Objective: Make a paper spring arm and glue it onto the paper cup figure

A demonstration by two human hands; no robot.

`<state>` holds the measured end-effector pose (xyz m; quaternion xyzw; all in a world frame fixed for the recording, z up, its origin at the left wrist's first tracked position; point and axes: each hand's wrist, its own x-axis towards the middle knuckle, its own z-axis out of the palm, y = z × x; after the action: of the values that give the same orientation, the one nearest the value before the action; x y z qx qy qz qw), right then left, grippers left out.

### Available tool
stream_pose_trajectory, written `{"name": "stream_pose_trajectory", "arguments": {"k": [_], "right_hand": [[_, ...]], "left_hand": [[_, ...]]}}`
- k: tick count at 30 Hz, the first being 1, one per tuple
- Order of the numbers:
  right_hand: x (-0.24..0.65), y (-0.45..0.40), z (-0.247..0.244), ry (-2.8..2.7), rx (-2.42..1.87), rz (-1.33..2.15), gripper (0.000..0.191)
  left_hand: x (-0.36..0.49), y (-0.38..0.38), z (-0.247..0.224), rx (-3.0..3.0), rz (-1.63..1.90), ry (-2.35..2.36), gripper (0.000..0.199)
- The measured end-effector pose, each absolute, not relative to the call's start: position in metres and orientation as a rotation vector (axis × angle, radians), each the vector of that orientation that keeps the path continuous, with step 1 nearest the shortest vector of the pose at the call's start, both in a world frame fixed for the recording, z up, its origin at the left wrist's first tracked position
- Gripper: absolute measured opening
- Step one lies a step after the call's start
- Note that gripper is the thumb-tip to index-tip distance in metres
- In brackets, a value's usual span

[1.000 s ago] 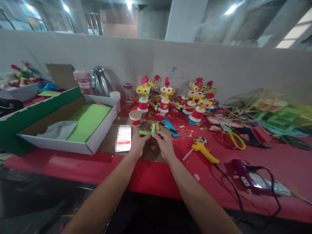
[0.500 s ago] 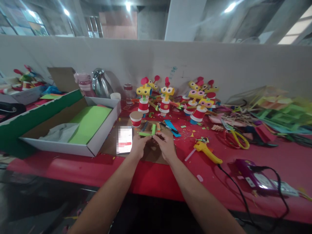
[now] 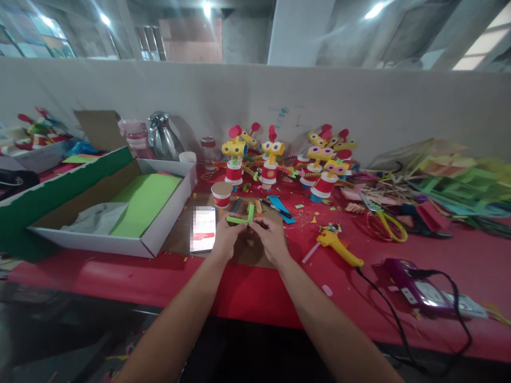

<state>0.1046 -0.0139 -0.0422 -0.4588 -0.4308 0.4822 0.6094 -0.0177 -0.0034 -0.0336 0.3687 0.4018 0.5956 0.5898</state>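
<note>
A: And here's the green paper strip (image 3: 236,219), angled up at its right end, right between the hands! Folded, or two pieces meeting? Can't tell from here.

B: Left hand (image 3: 225,239) clamped on it, thumb and finger closed near that corner. Right hand (image 3: 271,239) pinches in at the corner too, fingertips almost meeting the left's!

A: Nearby?

B: Phone (image 3: 203,229) just left of the grip, paper cup (image 3: 222,194) beyond it, glue gun (image 3: 339,249) off right!
</note>
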Motion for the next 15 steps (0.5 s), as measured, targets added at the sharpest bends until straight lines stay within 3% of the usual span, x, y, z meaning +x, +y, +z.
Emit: {"name": "stream_pose_trajectory", "arguments": {"k": [15], "right_hand": [[0.1080, -0.0091, -0.0417, -0.897, -1.021, 1.192, 0.026]], "left_hand": [[-0.0182, -0.0027, -0.0305, 0.665, 1.268, 0.756, 0.027]]}}
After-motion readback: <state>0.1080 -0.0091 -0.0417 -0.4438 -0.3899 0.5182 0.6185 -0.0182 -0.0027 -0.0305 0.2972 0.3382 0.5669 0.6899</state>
